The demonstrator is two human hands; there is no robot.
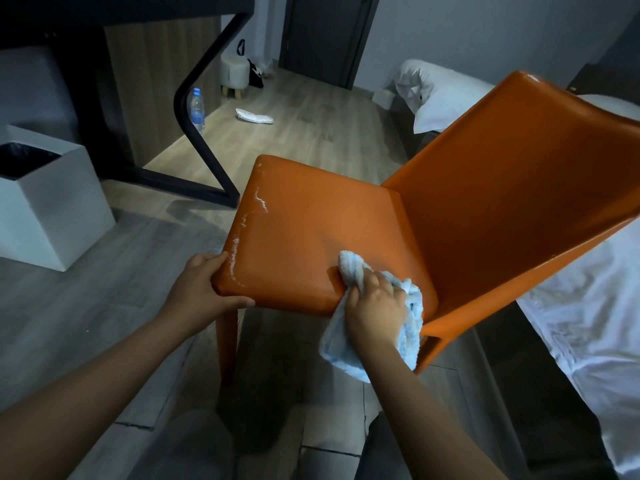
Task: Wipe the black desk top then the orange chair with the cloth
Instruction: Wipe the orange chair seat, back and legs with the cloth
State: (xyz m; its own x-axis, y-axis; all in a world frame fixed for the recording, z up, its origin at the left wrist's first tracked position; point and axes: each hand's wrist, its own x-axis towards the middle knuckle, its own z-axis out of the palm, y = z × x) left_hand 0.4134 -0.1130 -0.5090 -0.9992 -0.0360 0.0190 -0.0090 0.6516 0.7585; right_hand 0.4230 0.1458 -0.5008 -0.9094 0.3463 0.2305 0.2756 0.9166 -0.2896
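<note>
The orange chair (346, 220) stands in the middle of the view, its back to the right and its seat worn white along the left edge. My left hand (204, 289) grips the near left corner of the seat, thumb on top and fingers under the edge. My right hand (375, 306) holds a light blue cloth (349, 268) bunched on the near right part of the seat; part of the cloth hangs over the front edge. The black desk (204, 109) is at the upper left; only its dark underside and bent leg frame show.
A white square bin (52, 209) with a black liner stands on the floor at left. A water bottle (197, 110) and a white slipper (254, 116) lie beyond the desk leg. A bed with white sheets (595, 306) is close on the right, and a small stool (234, 72) stands far back.
</note>
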